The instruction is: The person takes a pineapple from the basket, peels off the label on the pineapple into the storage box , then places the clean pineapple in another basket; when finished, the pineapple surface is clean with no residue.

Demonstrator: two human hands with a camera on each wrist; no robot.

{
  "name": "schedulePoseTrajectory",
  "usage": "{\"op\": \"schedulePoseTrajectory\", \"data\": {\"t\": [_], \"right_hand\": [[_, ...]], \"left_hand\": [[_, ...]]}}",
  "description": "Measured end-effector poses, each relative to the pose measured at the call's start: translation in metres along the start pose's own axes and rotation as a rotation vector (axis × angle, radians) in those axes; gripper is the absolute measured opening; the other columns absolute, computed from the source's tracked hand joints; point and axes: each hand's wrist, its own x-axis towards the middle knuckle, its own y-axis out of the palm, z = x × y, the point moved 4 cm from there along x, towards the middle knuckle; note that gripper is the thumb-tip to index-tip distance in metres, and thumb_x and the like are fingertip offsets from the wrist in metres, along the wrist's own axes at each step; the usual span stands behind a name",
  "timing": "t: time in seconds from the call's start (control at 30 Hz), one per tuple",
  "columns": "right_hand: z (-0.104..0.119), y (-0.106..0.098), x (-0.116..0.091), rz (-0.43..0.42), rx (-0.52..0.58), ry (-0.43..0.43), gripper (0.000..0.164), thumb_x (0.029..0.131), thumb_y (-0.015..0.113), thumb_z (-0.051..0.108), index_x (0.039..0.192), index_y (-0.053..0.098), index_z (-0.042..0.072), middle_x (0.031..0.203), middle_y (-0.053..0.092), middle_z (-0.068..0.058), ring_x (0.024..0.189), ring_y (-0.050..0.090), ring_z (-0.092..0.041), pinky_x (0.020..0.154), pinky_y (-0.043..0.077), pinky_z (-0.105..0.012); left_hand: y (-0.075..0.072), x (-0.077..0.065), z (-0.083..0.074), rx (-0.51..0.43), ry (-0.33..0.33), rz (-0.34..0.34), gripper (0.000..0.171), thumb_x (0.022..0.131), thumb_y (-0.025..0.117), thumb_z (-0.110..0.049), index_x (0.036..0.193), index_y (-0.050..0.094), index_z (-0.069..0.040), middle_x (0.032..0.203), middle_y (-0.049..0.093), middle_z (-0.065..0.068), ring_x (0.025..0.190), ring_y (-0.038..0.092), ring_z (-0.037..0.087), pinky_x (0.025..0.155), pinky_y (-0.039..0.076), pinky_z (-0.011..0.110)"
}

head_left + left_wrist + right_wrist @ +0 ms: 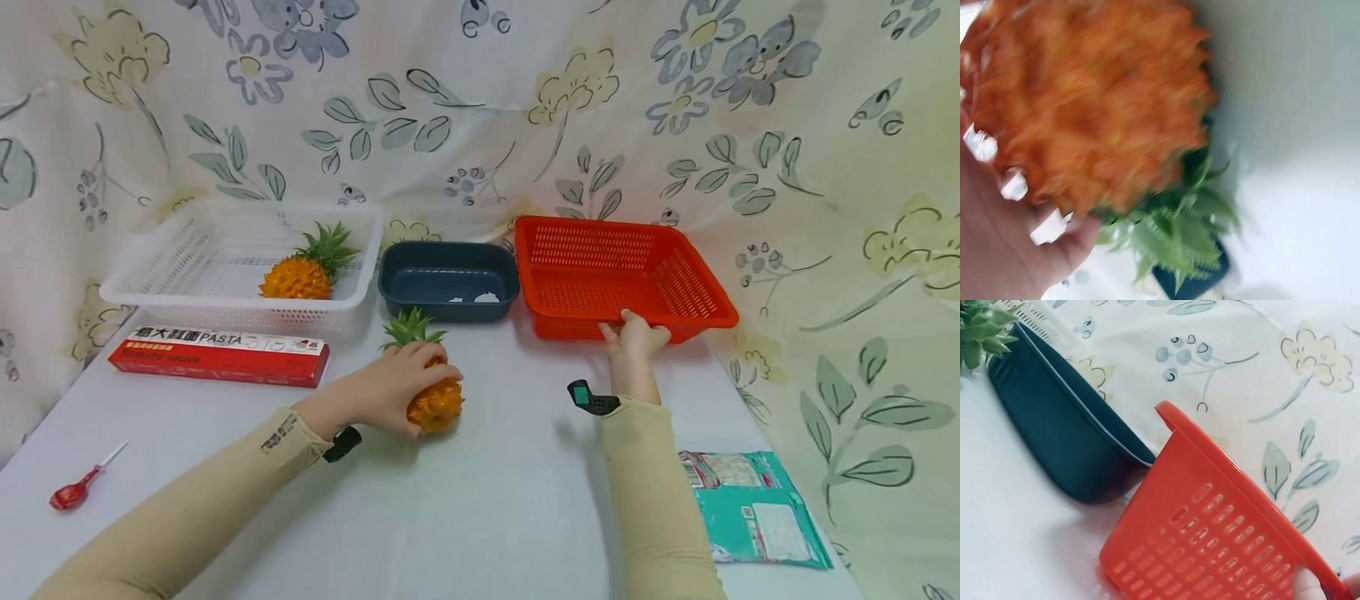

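Note:
On the table's middle, my left hand (397,385) grips an orange toy-like pineapple (437,407) from above, its green leaves pointing away from me. The left wrist view shows the fruit's bumpy body (1097,100) close up against the palm, with the leaf crown (1172,234) below. My right hand (636,346) holds the front rim of a red plastic basket (600,312). Its thumb (1307,586) lies on the basket's outer wall and its fingers go over the rim, partly out of frame in the right wrist view.
A white basket (225,307) at the back left holds another pineapple (298,277). Between the baskets stands a dark blue bin (450,310) with white bits inside. A red pasta box (217,357) and a lollipop (71,495) lie left; a teal packet (757,508) lies right.

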Motion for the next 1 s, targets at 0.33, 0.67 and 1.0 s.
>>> {"op": "schedulePoseTrajectory", "data": {"t": [0.33,0.67,1.0], "right_hand": [[0.0019,-0.0002,-0.0023,0.001,-0.007,0.006,0.079,0.089,0.053,-0.003,0.142,0.007,0.034,0.144,0.022,0.002,0.115,0.046,-0.021,0.094,0.045,-0.044],[0.002,0.0018,-0.003,0.008,-0.003,-0.003,0.079,0.089,0.054,-0.002,0.143,0.008,0.033,0.141,0.025,0.003,0.116,0.045,-0.021,0.093,0.046,-0.043],[0.0018,0.0015,-0.006,-0.003,-0.001,0.025,0.075,0.088,0.055,-0.001,0.139,0.013,0.034,0.136,0.029,0.004,0.115,0.046,-0.02,0.093,0.047,-0.042]], "left_hand": [[-0.0049,-0.0017,-0.0054,-0.074,-0.248,-0.01,0.085,0.063,0.074,-0.057,0.135,0.04,-0.028,0.139,0.03,0.009,0.124,0.028,0.031,0.086,0.035,0.055],[-0.0036,-0.0034,-0.0031,-0.3,-0.627,0.012,0.109,0.055,0.073,-0.069,0.143,0.03,-0.022,0.144,0.007,0.026,0.108,0.043,0.048,0.081,0.048,0.054],[0.0018,0.0004,0.0009,-0.406,-0.65,0.037,0.11,0.055,0.077,-0.063,0.144,0.028,-0.021,0.139,0.016,0.026,0.1,0.05,0.035,0.081,0.05,0.047]]}}
